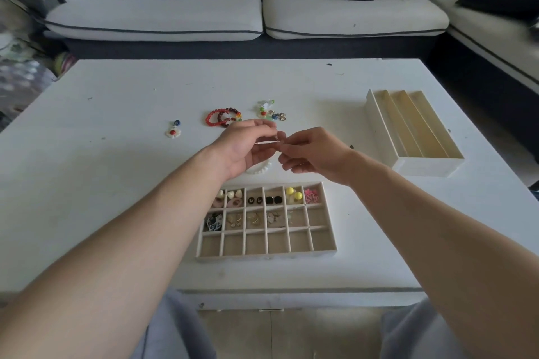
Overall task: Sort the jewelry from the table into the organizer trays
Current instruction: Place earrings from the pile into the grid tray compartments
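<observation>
Silver-toned strand (267, 142) pinched at either end by curled fingers of left hand (242, 148) and right hand (315, 154), above scuffed white tabletop (116, 183), beige gridded tray (265, 256) of earrings nearer, round red bead bracelets (223, 118) beyond.

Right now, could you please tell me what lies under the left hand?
Part of a white bead bracelet shows on the table beneath the left hand; the rest is covered.
</observation>
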The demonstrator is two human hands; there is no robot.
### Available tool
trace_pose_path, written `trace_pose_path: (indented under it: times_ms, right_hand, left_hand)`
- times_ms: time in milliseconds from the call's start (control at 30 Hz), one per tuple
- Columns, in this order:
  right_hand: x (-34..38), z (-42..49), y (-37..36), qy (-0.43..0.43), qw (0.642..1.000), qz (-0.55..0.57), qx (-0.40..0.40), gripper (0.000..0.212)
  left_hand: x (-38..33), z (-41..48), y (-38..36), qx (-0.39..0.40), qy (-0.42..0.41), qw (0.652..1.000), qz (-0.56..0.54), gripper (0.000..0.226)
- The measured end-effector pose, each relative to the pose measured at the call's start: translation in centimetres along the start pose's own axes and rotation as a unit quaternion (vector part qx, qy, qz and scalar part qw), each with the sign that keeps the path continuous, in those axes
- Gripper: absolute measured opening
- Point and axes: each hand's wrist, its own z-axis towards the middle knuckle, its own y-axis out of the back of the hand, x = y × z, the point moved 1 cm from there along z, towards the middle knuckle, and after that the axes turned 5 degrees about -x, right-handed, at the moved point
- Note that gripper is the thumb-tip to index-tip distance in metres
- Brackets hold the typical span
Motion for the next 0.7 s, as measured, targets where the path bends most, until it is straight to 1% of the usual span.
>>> trace_pose_path:
  times_ms: [67, 133, 267, 500, 700]
  right_hand:
    - [0.0, -0.3, 0.2, -0.003, 1.000, 0.008, -0.010, 0.012]
    - [0.1, -0.6, 0.5, -0.002, 1.000, 0.011, -0.015, 0.015]
    - [0.1, -0.9, 1.2, 0.000, 0.999, -0.002, -0.042, 0.015]
    - [-0.1, -1.8, 2.2, 0.014, 0.997, -0.017, -0.079, 0.016]
    - [-0.5, -2.5, 2.9, 0.020, 0.996, -0.021, -0.087, 0.014]
  left_hand:
    - [0.0, -0.3, -0.1, -0.004, 0.003, 1.000, -0.008, 0.011]
    - [0.1, -0.4, -0.1, -0.011, 0.001, 1.000, -0.002, 0.011]
    - [0.6, -0.7, -0.2, -0.018, 0.001, 0.999, 0.045, 0.011]
    - [1.2, -1.4, -0.6, 0.008, -0.001, 0.990, 0.138, 0.016]
    - [1.7, -2.0, -1.4, 0.028, 0.002, 0.983, 0.180, 0.019]
